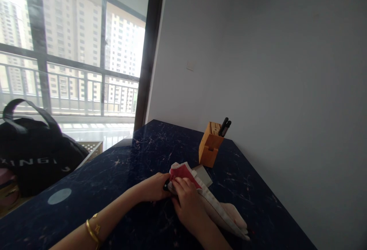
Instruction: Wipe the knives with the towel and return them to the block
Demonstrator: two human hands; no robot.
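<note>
So the left hand (156, 187) is clamped round a black-handled knife (166, 185), broad pale blade (204, 176) poking past a red-and-white cloth (183, 171) gripped by the right hand (187, 198), over a veined navy table (114, 162) beside a grey wall (272, 70) and big bright window (77, 43).

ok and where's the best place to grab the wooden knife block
Likely round the body of the knife block, below its slotted top, coming from the left with the thumb on the front face. It stands on the table with flat faces to press, and its black handles stick up at the right of the top, so the left seems freer.
</note>
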